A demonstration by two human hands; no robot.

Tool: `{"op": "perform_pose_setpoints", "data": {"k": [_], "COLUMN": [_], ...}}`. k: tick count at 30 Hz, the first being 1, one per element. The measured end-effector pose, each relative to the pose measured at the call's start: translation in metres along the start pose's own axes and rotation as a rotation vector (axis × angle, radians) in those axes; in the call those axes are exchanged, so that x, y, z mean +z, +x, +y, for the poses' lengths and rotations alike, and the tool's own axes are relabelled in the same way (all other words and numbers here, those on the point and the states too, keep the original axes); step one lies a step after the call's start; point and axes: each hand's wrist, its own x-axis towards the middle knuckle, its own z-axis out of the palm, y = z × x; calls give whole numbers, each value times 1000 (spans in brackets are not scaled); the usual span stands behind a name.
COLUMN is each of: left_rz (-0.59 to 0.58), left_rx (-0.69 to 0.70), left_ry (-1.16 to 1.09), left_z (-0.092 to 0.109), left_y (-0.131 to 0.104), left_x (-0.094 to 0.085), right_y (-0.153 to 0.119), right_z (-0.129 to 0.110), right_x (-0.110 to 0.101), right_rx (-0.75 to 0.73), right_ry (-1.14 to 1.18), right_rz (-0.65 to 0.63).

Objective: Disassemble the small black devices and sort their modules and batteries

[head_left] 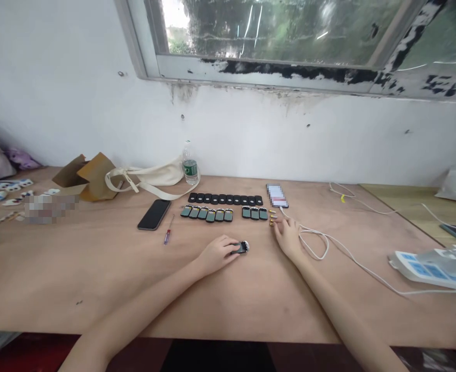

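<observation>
My left hand (217, 255) is closed around a small black device with a grey face (241, 248) and a white end, held low over the table. My right hand (288, 238) has its fingertips pinched at one of several tiny gold-coloured cylinders (271, 217) lying in a short column. Beyond the hands, more grey-faced devices (211, 215) lie in a row, with three similar ones (254, 213) set apart to the right. Behind them runs a row of black oval covers (230, 199).
A small screwdriver (168, 235) and a dark phone (154, 214) lie to the left. At the back stand a water bottle (190, 168), a cream bag (158, 174) and a paper bag (96, 178). A lit phone (277, 196) has a white cable (351, 257) running right toward a plastic-wrapped pack (425, 266).
</observation>
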Motion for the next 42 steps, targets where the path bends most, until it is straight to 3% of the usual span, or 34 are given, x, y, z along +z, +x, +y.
{"op": "perform_pose_setpoints", "data": {"k": [6,9,12,15,19,26,35,42], "left_rz": [11,20,25,17,3,11,49,56], "left_rx": [5,-8,-14,-15,-11,-5,-24,-34], "left_ry": [-80,-88,-82,-79,-74,-74,-92,-61], "left_z": [0,0,0,2,3,2,7,6], "left_y": [-1,1,2,3,3,2,2,1], "left_x": [0,1,1,-1,-3,0,1,2], "right_y": [0,-4,-17,-32,-42,-43,-53,-54], "right_z": [7,-8,-34,-62,-84,-87,-84,-87], "right_x": [-5,-8,-9,-10,-16,-17,-16,-23], "right_rx": [4,16,165,194,-17,-216,-351,-376], "right_ry": [17,329,740,889,781,637,467,405], "right_rz": [-53,-111,-274,-397,-426,-380,-341,-419]}}
